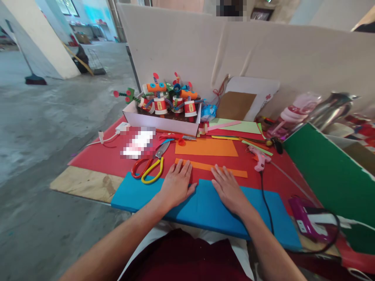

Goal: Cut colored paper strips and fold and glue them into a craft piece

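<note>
Both palms lie flat near the table's front. My left hand [178, 183] is open, its fingertips on the left part of a long, narrow orange paper strip [202, 166]. With fingers stretched out, my right hand [228, 189] rests on blue sheets [263, 199], fingertips touching the strip's lower edge. Just beyond the strip is a wider orange paper piece [206, 148]. Scissors [152, 168] with one red and one yellow handle lie left of my left hand, blades pointing away. A pink hot glue gun [259, 157] lies right of the strip, its black cord running toward me.
At the back, a white box [161, 124] holds several paper-cup figures with coiled arms. A green panel [331, 175] stands at the right, near a purple power strip [307, 220]. Pale green paper [237, 126], a pink bottle [295, 113] and a blurred bright rectangle [139, 143] are also on the table.
</note>
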Available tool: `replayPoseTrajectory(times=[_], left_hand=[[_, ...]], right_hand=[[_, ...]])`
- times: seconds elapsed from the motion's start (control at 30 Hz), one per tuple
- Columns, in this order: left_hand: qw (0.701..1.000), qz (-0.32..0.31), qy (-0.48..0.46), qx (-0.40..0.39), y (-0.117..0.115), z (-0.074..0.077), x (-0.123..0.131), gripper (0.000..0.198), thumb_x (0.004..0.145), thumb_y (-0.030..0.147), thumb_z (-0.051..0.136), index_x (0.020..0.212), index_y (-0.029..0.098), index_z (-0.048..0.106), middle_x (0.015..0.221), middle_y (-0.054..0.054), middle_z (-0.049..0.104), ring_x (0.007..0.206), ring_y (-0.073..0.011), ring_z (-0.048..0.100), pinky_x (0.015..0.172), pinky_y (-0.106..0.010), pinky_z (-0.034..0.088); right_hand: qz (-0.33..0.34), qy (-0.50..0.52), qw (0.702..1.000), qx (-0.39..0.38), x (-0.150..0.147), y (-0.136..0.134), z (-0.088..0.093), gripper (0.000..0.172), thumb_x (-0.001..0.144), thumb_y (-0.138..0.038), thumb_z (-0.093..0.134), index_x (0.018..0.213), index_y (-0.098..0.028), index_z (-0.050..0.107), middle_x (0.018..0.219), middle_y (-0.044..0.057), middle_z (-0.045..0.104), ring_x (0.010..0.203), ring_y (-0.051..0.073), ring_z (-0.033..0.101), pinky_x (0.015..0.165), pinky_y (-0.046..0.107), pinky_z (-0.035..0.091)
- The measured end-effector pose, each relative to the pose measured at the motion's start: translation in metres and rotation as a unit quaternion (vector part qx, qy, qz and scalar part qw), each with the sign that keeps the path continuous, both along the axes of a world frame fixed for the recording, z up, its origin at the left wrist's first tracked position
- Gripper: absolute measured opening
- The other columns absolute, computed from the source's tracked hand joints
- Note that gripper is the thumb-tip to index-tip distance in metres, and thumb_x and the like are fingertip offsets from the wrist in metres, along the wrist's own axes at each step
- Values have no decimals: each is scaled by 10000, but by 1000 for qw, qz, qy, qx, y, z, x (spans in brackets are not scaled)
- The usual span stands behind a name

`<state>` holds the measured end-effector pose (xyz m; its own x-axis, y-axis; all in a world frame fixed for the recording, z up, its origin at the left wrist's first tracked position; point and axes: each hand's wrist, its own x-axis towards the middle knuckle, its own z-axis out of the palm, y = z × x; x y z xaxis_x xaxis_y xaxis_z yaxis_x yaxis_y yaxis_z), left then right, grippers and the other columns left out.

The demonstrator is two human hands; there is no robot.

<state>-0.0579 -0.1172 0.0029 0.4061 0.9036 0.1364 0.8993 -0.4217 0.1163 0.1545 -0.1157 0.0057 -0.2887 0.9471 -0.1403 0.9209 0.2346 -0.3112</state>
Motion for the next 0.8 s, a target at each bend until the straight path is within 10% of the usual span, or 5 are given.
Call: replayPoseTrajectory(times=[0.47,0.8], left_hand=[[999,-15,47,-5,7,8,0,561,918,408,411,1353,56,450,1420,-173,452,1311,-364,386,1016,-462,358],[985,-102,131,-37,55,50,37,177,766,-3,532,755,89,682,742,-163,698,749,-254,666,702,-363,440]], right_hand=[[-95,-51,992,70,50,-15,-11,626,937,-543,212,1422,-195,397,1540,125,255,1425,315,188,1136,514,229],[-80,-69,986,131,56,-16,-20,609,932,-528,256,1401,-179,427,1502,148,335,1404,319,257,1106,519,290]])
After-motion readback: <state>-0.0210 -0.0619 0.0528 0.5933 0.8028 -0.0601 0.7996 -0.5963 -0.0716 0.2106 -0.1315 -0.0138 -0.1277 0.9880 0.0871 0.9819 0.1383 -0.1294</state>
